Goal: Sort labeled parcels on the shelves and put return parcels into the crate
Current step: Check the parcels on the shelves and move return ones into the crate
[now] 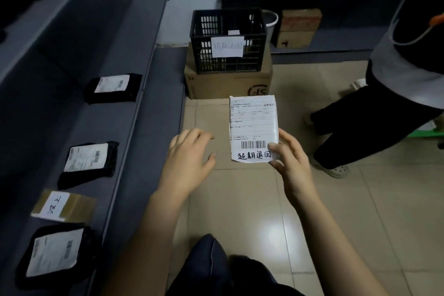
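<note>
At the middle of the head view, the right hand (292, 161) holds a white parcel (253, 127) upright, label toward the camera. Its thumb lies on the label's lower right corner and its fingers (288, 138) curl round the right edge, so the grip is a pinch at one corner only. At 9 o'clock of the parcel, close but not touching, the left hand (189, 154) hovers with fingers (192, 134) loosely spread, holding nothing.

Handwritten characters along the label's bottom look like those on the sign (227, 46) taped to the black crate (228, 19). The crate stands at 12 o'clock on a carton (228, 84). So this reads as a return, bound for the crate rather than the shelf (149, 103) at 9 o'clock, where black parcels (113, 87) and a brown parcel (63, 205) lie.

To do it well, bring the left hand under the free edge, or shift the right grip toward the middle, since a corner pinch lets the parcel swing. The crate sits raised on the carton, so lift first, carry straight toward 12 o'clock over the near rim, and lower the parcel inside before letting go. A second person (384, 103) stands at 2 o'clock, near the path; keep the arm left of their legs.
</note>
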Demonstrator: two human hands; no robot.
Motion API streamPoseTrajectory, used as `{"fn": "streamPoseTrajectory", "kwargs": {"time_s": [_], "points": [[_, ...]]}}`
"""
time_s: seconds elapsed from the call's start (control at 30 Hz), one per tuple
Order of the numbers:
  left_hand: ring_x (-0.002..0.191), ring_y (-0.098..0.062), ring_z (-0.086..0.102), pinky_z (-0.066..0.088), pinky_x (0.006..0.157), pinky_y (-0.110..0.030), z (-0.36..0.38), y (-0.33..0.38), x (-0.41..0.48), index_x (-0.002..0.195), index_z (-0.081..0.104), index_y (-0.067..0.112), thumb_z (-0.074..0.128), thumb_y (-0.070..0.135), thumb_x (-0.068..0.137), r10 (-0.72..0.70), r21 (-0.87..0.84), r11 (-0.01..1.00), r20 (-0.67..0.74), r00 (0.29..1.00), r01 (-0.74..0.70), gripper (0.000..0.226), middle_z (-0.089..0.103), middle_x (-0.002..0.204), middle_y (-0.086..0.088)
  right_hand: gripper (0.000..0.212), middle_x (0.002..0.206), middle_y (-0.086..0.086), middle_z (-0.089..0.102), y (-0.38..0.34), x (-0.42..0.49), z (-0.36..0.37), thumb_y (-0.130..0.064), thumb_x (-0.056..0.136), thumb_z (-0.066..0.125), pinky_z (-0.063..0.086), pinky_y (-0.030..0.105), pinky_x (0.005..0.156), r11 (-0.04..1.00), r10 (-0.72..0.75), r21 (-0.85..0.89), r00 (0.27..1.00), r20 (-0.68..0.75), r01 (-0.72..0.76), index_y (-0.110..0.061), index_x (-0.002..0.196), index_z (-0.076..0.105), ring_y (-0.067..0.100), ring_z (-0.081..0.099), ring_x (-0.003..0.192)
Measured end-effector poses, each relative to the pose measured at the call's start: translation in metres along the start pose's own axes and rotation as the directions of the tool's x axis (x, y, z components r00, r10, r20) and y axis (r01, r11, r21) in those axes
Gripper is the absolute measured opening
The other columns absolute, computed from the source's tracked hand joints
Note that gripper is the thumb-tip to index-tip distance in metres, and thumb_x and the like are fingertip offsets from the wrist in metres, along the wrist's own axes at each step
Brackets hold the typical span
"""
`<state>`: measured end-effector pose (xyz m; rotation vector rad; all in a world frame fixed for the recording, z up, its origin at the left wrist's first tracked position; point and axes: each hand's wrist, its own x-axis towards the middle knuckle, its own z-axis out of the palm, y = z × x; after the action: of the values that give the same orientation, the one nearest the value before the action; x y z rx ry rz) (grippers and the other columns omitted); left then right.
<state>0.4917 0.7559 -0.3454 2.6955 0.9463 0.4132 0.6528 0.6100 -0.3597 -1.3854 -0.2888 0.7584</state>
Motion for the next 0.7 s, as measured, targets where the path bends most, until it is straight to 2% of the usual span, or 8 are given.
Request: {"fn": "streamPoseTrajectory", "kwargs": {"time_s": [0.2, 0.37, 0.47, 0.6, 0.7], "points": [[0.109, -0.022, 0.049, 0.032, 0.1, -0.037, 0.014, -0.015, 0.083, 0.116, 0.062, 0.015, 0.066, 0.022, 0.084, 0.0, -0.006, 1.0, 0.004, 1.0, 0.0, 0.034, 0.058, 0.11, 0.0, 0.055, 0.11, -0.007, 0.072, -0.012, 0.082, 0.016, -0.023, 0.072, 0.065, 0.05, 0.012, 0.065, 1.0, 0.013, -0.008, 1.0, 0.001, -0.013, -0.02, 0.127, 0.06, 0.005, 0.068, 0.098], [0.111, -0.022, 0.049, 0.032, 0.101, -0.037, 0.019, -0.039, 0.185, 0.118, 0.061, 0.015, 0.066, 0.022, 0.084, 0.048, -0.032, 0.998, -0.023, 0.999, -0.049, 0.035, 0.058, 0.111, -0.001, 0.056, 0.113, 0.0, 0.072, -0.03, 0.173, 0.046, -0.024, 0.073, 0.067, 0.052, 0.02, 0.072, 1.0, 0.014, 0.002, 0.999, -0.033, -0.014, -0.019, 0.128, 0.058, 0.014, 0.069, 0.103], [0.115, -0.02, 0.048, 0.028, 0.102, -0.032, 0.017, -0.061, 0.253, 0.118, 0.061, 0.015, 0.067, 0.02, 0.083, 0.078, -0.058, 0.995, -0.03, 0.997, -0.079, 0.035, 0.059, 0.114, 0.0, 0.045, 0.113, 0.001, 0.072, -0.048, 0.234, 0.068, -0.014, 0.084, 0.068, 0.052, 0.026, 0.079, 1.0, 0.012, 0.001, 0.998, -0.063, -0.012, -0.019, 0.127, 0.058, 0.017, 0.068, 0.104], [0.116, -0.021, 0.05, 0.029, 0.103, -0.032, 0.015, -0.084, 0.342, 0.117, 0.062, 0.014, 0.068, 0.018, 0.081, 0.125, -0.075, 0.989, -0.04, 0.991, -0.128, 0.037, 0.06, 0.116, 0.0, 0.039, 0.112, 0.002, 0.072, -0.075, 0.31, 0.09, -0.012, 0.088, 0.065, 0.052, 0.028, 0.08, 1.0, -0.003, -0.013, 0.994, -0.109, 0.002, -0.02, 0.125, 0.059, 0.013, 0.069, 0.097], [0.118, -0.02, 0.047, 0.028, 0.104, -0.034, 0.017, -0.092, 0.4, 0.12, 0.061, 0.015, 0.067, 0.019, 0.084, 0.138, -0.085, 0.986, -0.052, 0.989, -0.142, 0.037, 0.059, 0.119, 0.001, 0.041, 0.11, 0.004, 0.072, -0.092, 0.363, 0.097, -0.012, 0.086, 0.067, 0.053, 0.021, 0.074, 1.0, -0.014, -0.007, 0.989, -0.147, 0.013, -0.018, 0.125, 0.059, 0.009, 0.07, 0.09]]}}
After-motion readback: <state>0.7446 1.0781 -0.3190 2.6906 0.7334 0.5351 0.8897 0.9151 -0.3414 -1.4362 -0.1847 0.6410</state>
